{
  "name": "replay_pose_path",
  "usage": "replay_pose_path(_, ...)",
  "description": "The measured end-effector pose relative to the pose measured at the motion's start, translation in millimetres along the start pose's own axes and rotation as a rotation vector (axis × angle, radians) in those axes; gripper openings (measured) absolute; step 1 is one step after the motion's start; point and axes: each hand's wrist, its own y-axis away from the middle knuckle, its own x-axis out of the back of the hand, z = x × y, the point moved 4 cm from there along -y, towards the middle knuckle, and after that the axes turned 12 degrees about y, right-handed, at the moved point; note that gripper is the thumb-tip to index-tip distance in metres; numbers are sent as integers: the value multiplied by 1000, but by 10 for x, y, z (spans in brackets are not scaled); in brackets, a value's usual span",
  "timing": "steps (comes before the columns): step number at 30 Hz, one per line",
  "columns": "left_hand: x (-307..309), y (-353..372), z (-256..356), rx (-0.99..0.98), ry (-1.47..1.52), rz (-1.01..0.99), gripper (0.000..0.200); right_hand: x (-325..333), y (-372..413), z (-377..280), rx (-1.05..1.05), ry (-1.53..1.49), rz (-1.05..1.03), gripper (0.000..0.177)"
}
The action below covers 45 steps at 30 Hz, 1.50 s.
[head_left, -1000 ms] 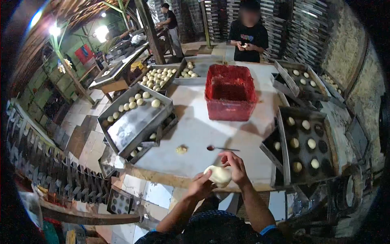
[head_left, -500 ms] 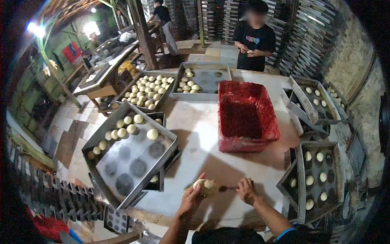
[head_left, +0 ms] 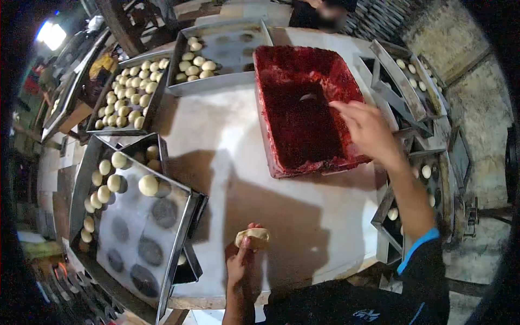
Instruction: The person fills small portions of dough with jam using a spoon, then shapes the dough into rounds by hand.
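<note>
My left hand (head_left: 238, 261) is closed around a piece of pale dough (head_left: 253, 237), low over the table near its front edge. My right hand (head_left: 367, 127) reaches over the right side of a red tub (head_left: 264, 116) that holds a dark filling. Its fingers are pressed together and point left. A pale glint from a small spoon (head_left: 308, 97) shows just beyond the fingertips; the handle is hard to make out. Left of my left hand stands a metal tray (head_left: 179, 214) with several round dough balls (head_left: 148, 185) on it.
More trays of dough balls stand at the back, one densely filled (head_left: 130, 95) and one partly filled (head_left: 233, 54). Stacked trays (head_left: 401, 81) line the right edge of the table (head_left: 216, 146). A person (head_left: 309, 13) stands behind the tub.
My right hand has moved from beside the dough up and forward over the tub. The left hand still holds the dough, lower in view. The view has tilted down.
</note>
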Motion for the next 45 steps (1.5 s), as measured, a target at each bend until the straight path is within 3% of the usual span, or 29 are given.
replay_pose_path(2, -24, 9, -22, 40, 134, 138, 44, -503, -309, 242, 206, 238, -375, 28)
replay_pose_path(5, -53, -36, -2, 7, 149, 108, 43, -1201, -679, 645, 189, 194, -363, 26)
replay_pose_path(8, -54, -58, 14, 20, 144, 112, 43, -1481, -837, 598, 183, 282, -301, 17)
replay_pose_path(10, -53, -62, 39, 22, 130, 119, 43, -1689, -765, 563, 92, 385, -763, 15)
replay_pose_path(11, -51, -62, 52, 21, 127, 124, 43, -1662, -703, 518, 99, 381, -773, 15)
replay_pose_path(13, -46, -58, 80, 19, 127, 131, 43, -1493, -483, 339, 368, 344, -725, 16)
replay_pose_path(14, -46, -57, 93, 21, 126, 133, 43, -1424, -423, 289, 373, 342, -736, 16)
replay_pose_path(16, -58, -62, 120, 28, 114, 123, 43, -1275, -254, 194, 370, 7, -974, 20)
replay_pose_path(17, -68, -66, 135, 32, 105, 113, 43, -1170, -248, 117, 441, 49, -1030, 25)
replay_pose_path(20, -112, -78, 176, 38, 73, 79, 43, -1021, -280, 247, 396, -215, -1009, 28)
replay_pose_path(22, -213, -105, 195, -20, 59, -8, 45, -779, -340, 263, 256, -330, -1043, 27)
replay_pose_path(27, -617, -118, 274, -146, 86, -144, 47, -219, -98, 190, -15, -666, -946, 24)
replay_pose_path(31, -814, -143, 251, -112, 162, -200, 50, -154, 407, -12, 78, -791, -778, 25)
replay_pose_path(32, -866, -129, 235, -66, 243, -231, 50, -134, 597, -136, -14, -862, -753, 25)
replay_pose_path(34, -933, -78, 194, -41, 236, -201, 51, -164, 912, -394, 157, -720, -459, 24)
replay_pose_path(36, -945, -35, 117, 1, 291, -209, 53, -319, 1287, -617, 261, -533, -185, 34)
replay_pose_path(38, -842, -38, 12, 23, 328, -244, 53, -665, 1730, -811, 250, -427, -113, 42)
replay_pose_path(42, -521, -11, -189, 22, 231, -77, 49, -1316, 2282, -857, 206, -130, 61, 58)
replay_pose_path(45, -319, 89, -224, -118, 144, 107, 45, -1838, 2555, -644, 29, -282, 47, 55)
